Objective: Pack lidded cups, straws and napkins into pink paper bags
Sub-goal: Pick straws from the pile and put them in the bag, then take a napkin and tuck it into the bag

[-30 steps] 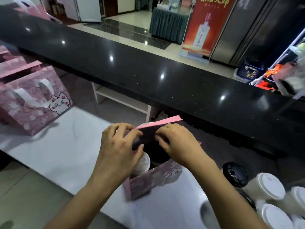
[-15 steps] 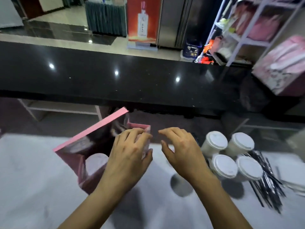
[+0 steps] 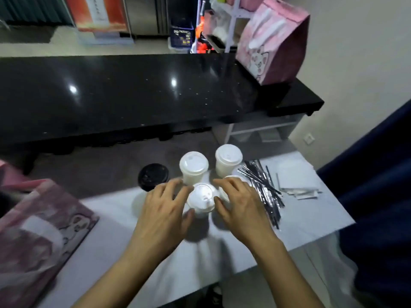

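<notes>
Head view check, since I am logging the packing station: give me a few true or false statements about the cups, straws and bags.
1. Both hands reach for one white-lidded cup. True.
2. A black-lidded cup stands left of the white ones. True.
3. The straws lie left of the cups. False: they lie to the right.
4. The left hand holds a napkin. False: it holds none.
5. A pink bag stands on the black counter. True.
</notes>
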`<state>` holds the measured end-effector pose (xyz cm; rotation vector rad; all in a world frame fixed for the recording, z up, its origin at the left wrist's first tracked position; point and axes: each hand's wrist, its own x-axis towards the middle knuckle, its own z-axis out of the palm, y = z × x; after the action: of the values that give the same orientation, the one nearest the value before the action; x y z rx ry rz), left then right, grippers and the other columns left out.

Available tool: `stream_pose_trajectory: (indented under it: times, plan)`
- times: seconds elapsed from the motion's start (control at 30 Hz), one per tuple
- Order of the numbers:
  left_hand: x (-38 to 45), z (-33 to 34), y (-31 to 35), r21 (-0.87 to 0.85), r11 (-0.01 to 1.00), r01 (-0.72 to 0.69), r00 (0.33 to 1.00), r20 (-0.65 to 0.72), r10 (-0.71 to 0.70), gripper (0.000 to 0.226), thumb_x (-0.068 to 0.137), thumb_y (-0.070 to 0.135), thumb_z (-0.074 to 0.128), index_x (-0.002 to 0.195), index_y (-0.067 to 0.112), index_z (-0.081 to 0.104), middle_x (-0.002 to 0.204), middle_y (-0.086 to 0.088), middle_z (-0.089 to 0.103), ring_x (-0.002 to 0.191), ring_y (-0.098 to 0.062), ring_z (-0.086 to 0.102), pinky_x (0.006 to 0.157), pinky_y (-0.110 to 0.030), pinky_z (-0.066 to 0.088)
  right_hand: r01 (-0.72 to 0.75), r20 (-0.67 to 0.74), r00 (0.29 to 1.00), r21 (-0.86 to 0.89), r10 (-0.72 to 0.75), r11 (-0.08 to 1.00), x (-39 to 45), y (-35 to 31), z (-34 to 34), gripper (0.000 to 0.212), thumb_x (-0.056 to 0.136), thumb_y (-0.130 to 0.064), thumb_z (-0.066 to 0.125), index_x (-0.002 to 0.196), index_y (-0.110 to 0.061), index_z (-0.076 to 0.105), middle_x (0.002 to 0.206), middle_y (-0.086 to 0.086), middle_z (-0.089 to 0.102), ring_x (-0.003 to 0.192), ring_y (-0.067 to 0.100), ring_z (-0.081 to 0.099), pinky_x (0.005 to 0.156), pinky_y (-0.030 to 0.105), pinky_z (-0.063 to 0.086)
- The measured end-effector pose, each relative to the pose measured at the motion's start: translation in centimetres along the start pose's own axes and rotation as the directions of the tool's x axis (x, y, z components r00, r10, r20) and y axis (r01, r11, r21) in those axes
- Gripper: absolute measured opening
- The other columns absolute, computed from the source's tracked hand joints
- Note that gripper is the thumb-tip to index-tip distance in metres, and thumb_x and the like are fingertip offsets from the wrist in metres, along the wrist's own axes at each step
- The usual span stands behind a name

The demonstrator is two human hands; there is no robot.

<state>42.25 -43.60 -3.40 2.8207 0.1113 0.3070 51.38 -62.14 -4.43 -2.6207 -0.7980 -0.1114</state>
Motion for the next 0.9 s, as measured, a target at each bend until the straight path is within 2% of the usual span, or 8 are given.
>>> stream_pose_trajectory:
  times: [0.1,0.17,0.3,0.43,0.63,0.77,0.83,0.9]
  plan:
    - [2.3,2.3,3.5,-0.003,1.0,-0.029,0.999,0.028,0.029,0.042,0.084,0.04,0.056,0.122,0.023,0.06,0.128,-0.005,0.058,0.106,-0.032,0.057,0.088,-0.045,0.05,-0.061,0.005,0.998,-0.002,0.061,0.998,-0.7,4.7,-0.8,0.038,0.09,-0.038,0.048,0.125,-0.027,0.06,0.121,-0.003,0.062,0.103,0.024,0.06,0.09,0.038,0.049]
    - [3.8,3.9,5.4,-0.003,0.998,-0.057,0.996,0.061,0.057,0.042,0.085,0.039,0.059,0.124,0.024,0.059,0.129,-0.004,0.057,0.105,-0.031,0.056,0.088,-0.045,0.05,-0.094,-0.013,0.995,0.008,0.094,0.996,-1.0,7.7,-1.1,0.037,0.09,-0.037,0.048,0.123,-0.027,0.06,0.116,-0.003,0.063,0.098,0.023,0.06,0.087,0.038,0.05]
    - [5.9,6.8,8.6,-0.022,0.996,-0.092,0.99,0.102,0.094,0.046,0.08,0.029,0.074,0.123,0.023,0.059,0.128,-0.005,0.058,0.107,-0.033,0.057,0.089,-0.046,0.049,-0.182,-0.034,0.983,-0.021,0.181,0.983,-1.1,14.2,-1.3,0.031,0.089,-0.023,0.062,0.12,-0.023,0.064,0.109,0.0,0.066,0.095,0.024,0.061,0.084,0.038,0.049]
    - [7.2,9.5,11.1,-0.021,0.99,-0.137,0.984,0.11,0.138,0.041,0.081,0.027,0.073,0.121,0.02,0.062,0.127,-0.009,0.06,0.107,-0.036,0.059,0.086,-0.047,0.05,-0.299,0.006,0.954,-0.092,0.301,0.95,0.2,21.5,-0.1,0.031,0.087,-0.016,0.071,0.117,-0.02,0.067,0.106,0.003,0.068,0.094,0.025,0.061,0.084,0.039,0.049]
    - [8.1,12.4,12.8,0.03,0.99,-0.137,0.969,0.212,0.128,0.046,0.081,0.031,0.069,0.125,0.02,0.06,0.136,-0.012,0.055,0.117,-0.038,0.055,0.095,-0.051,0.048,-0.318,0.096,0.93,-0.275,0.355,0.907,3.7,29.3,1.9,0.043,0.087,-0.024,0.073,0.128,-0.021,0.06,0.125,0.005,0.061,0.113,0.026,0.054,0.095,0.039,0.039]
    - [8.4,12.9,13.2,0.046,0.994,-0.101,0.969,0.229,0.088,0.046,0.082,0.034,0.065,0.126,0.021,0.061,0.14,-0.013,0.052,0.117,-0.038,0.055,0.095,-0.051,0.048,-0.294,0.073,0.943,-0.28,0.326,0.914,4.6,31.5,2.6,0.019,0.097,-0.023,0.06,0.109,-0.02,0.074,0.11,0.006,0.069,0.098,0.028,0.059,0.084,0.038,0.042]
    - [8.4,13.0,13.4,0.045,0.996,-0.076,0.974,0.218,0.064,0.046,0.081,0.035,0.059,0.125,0.021,0.063,0.139,-0.013,0.053,0.116,-0.038,0.055,0.094,-0.05,0.048,-0.304,0.057,0.944,-0.239,0.326,0.922,4.7,32.0,2.6,0.021,0.098,-0.024,0.057,0.099,-0.019,0.077,0.1,0.008,0.071,0.09,0.032,0.062,0.078,0.038,0.043]
    - [8.4,13.1,13.7,0.051,0.997,-0.063,0.976,0.212,0.051,0.046,0.08,0.035,0.059,0.123,0.02,0.063,0.138,-0.014,0.053,0.114,-0.038,0.056,0.093,-0.05,0.048,-0.359,0.042,0.93,-0.111,0.366,0.927,4.8,32.3,2.1,0.022,0.097,-0.025,0.057,0.092,-0.016,0.077,0.091,0.011,0.072,0.085,0.036,0.065,0.073,0.038,0.048]
